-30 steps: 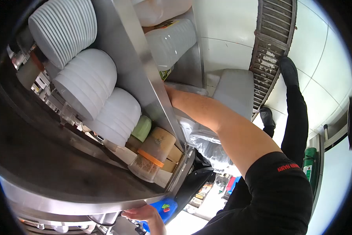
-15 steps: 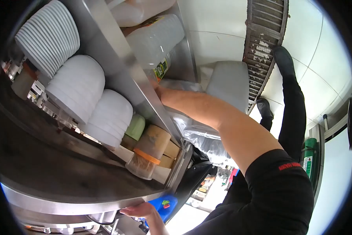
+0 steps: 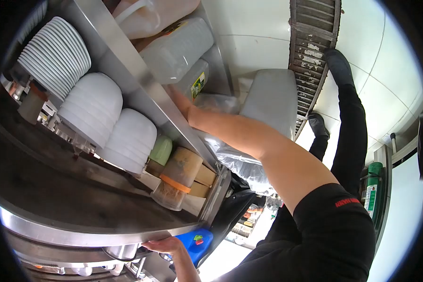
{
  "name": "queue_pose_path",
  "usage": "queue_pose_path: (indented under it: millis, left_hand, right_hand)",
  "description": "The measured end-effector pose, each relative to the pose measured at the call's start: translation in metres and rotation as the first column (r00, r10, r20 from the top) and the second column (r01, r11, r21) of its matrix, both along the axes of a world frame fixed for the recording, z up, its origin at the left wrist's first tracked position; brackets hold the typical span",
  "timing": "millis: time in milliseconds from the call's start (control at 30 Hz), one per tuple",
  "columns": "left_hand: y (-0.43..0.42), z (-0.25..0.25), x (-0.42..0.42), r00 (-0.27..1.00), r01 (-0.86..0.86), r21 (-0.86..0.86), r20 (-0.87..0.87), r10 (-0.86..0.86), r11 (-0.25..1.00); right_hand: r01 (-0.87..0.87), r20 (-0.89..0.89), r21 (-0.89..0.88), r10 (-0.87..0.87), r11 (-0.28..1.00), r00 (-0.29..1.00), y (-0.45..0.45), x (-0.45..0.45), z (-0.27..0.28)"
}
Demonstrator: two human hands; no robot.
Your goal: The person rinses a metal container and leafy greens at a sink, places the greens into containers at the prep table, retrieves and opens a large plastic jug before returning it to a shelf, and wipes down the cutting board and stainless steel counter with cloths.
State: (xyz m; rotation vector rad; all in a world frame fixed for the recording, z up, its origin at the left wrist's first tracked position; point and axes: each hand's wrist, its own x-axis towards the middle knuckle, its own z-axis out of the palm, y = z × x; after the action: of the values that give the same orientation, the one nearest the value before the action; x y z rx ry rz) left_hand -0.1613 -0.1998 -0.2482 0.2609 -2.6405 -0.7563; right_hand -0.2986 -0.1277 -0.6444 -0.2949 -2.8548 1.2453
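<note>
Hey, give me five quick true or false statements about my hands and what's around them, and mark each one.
1. Your left hand is at the counter's metal rim. True.
2. Both hands show in full. False: the steel shelf edge partly hides your right hand.
3. The white bowls are stacked. True.
4. The see-through container has a green band. False: the orange band is what it has.
5. A dark shoe is by the floor grate. True.

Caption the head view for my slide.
Right hand, partly hidden, by the bottles under a shelf of stacked bowls; left hand at the counter edge.
</note>
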Motion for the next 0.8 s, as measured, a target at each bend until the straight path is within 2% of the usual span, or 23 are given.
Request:
queue_pose_path:
  millis: [33, 67, 100, 167, 233, 300, 367, 433, 500, 533, 633, 700, 767, 800]
  left_hand:
    - [0.003, -0.001, 0.0, 1.0, 0.026, -0.022, 0.016, -0.025, 0.999]
    - [0.007, -0.004, -0.001, 0.998, 0.05, -0.044, 0.035, -0.049, 0.998]
    - [0.01, -0.005, 0.0, 0.996, 0.075, -0.065, 0.055, -0.072, 0.995]
    - [0.001, 0.0, -0.002, 0.999, 0.039, -0.042, 0.018, -0.038, 0.998]
    - [0.007, -0.003, -0.001, 0.999, 0.039, -0.077, 0.01, -0.038, 0.996]
    - [0.007, 0.0, -0.002, 1.0, 0.026, -0.093, 0.02, -0.024, 0.995]
    - [-0.011, 0.006, -0.003, 1.0, 0.011, -0.087, 0.011, -0.011, 0.996]
    - [-0.004, 0.003, 0.0, 1.0, 0.001, -0.101, 0.02, 0.001, 0.995]
    - [0.029, -0.016, 0.003, 0.999, -0.038, -0.121, 0.008, 0.039, 0.992]
    - [0.023, -0.014, 0.002, 1.0, -0.025, -0.126, -0.003, 0.025, 0.992]
    - [-0.006, 0.004, -0.003, 1.0, 0.006, -0.123, -0.016, -0.008, 0.992]
    - [-0.014, 0.01, -0.003, 1.0, 0.004, -0.094, -0.01, -0.005, 0.996]
    - [0.006, -0.001, 0.0, 1.0, 0.024, -0.058, 0.003, -0.024, 0.998]
    - [0.011, -0.004, 0.0, 0.999, 0.032, -0.04, 0.005, -0.032, 0.999]
  right_hand:
    - [-0.044, 0.06, 0.02, 0.043, 0.999, 0.997, 0.0, -0.002, 0.002]
    - [0.055, -0.024, -0.315, -0.066, 0.948, 0.998, -0.001, 0.001, 0.001]
    - [0.115, -0.064, -0.618, -0.196, 0.778, 0.979, 0.0, 0.008, -0.003]
    - [0.062, -0.183, -0.782, -0.322, 0.621, 0.929, 0.007, 0.027, -0.018]
    - [-0.051, -0.418, -0.597, -0.257, 0.8, 0.872, 0.031, 0.06, -0.038]
    - [-0.151, -0.376, -0.596, -0.108, 0.788, 0.921, 0.047, 0.105, -0.077]
    - [-0.009, -0.163, -0.625, -0.119, 0.781, 0.979, 0.057, 0.15, -0.112]
    - [0.14, -0.072, -0.52, -0.207, 0.843, 0.976, 0.058, 0.178, -0.15]
    - [0.206, -0.015, -0.49, -0.245, 0.847, 0.969, 0.069, 0.186, -0.156]
    - [0.241, 0.016, -0.476, -0.266, 0.846, 0.964, 0.072, 0.188, -0.155]
    - [0.189, -0.09, -0.539, -0.279, 0.821, 0.956, 0.063, 0.159, -0.129]
    - [0.086, -0.132, -0.639, -0.219, 0.764, 0.967, 0.066, 0.126, -0.095]
    - [-0.055, -0.244, -0.645, -0.137, 0.762, 0.96, 0.062, 0.09, -0.062]
    - [-0.089, -0.374, -0.614, -0.189, 0.785, 0.908, 0.054, 0.068, -0.052]
